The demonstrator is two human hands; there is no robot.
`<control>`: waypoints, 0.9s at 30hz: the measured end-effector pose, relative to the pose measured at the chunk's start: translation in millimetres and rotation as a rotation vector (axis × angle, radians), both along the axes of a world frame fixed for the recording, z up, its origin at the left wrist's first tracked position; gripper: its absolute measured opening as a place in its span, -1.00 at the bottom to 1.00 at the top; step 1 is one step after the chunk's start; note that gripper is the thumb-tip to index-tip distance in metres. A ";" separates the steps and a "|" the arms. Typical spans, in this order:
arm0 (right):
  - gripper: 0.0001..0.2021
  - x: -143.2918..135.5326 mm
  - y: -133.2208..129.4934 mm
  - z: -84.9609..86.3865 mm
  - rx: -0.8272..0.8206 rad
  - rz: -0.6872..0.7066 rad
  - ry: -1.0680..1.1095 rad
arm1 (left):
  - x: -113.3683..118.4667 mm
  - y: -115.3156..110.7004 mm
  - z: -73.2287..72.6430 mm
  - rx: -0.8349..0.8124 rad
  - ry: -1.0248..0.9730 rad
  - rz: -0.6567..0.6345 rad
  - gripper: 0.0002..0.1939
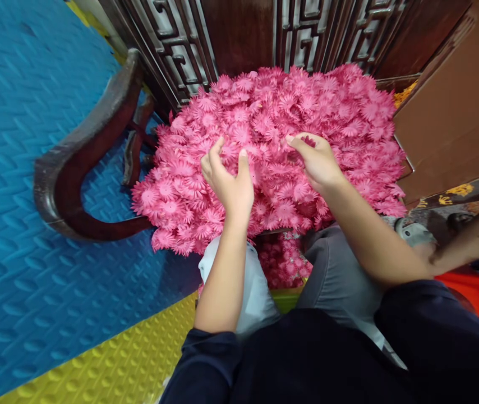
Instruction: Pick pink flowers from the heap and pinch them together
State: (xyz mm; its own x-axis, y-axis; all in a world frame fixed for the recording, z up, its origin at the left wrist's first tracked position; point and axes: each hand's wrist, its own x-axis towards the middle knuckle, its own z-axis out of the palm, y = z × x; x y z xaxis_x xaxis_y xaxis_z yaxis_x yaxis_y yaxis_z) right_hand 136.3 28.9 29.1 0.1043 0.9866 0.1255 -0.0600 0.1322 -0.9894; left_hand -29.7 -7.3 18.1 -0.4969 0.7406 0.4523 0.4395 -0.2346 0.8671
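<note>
A wide heap of pink artificial flowers (284,210) spreads in front of me, their thin pointed petals layered over one another. Over its middle is my left hand (233,182), thumb and fingers apart, with nothing visible in it. To the right, my right hand (319,163) has its thumb pressed toward curled fingers. A small dark red petalled piece (308,141) shows between those fingers, darker than the heap. Part of it is hidden by the hand. Both hands are above the flowers, apart from each other.
A curved dark wooden chair arm (65,174) stands left on blue textured matting (16,252). Carved dark panels (239,36) rise behind the heap. A brown cardboard box (454,106) is at right, and another person's arm (475,235) reaches in there. More pink flowers (292,261) lie between my knees.
</note>
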 end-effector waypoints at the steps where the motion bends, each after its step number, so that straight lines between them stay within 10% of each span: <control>1: -0.72 -0.9 -0.4 0.3 0.022 0.005 -0.018 | 1.9 -1.0 1.1 -0.010 -0.001 -0.042 -0.66; 6: -0.72 -4.9 -5.3 6.6 0.070 0.071 -0.026 | 20.2 -6.7 7.1 -0.062 -0.139 -0.398 -0.82; 11: -0.67 -8.5 -11.8 14.0 0.118 0.124 -0.121 | 23.7 -7.9 9.7 -0.063 -0.208 -0.469 -0.87; 27: -0.64 -8.2 -12.6 12.8 0.058 0.017 -0.118 | 9.0 0.9 1.0 0.016 -0.176 -0.188 -0.80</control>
State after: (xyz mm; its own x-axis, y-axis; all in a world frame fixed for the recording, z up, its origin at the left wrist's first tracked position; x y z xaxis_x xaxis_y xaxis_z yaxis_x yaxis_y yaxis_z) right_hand 128.1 16.3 41.9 0.0686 0.9789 0.1926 0.0536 0.1892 -0.9805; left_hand -20.7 -6.3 19.1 -0.4232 0.8209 0.3833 0.2292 -0.3123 0.9219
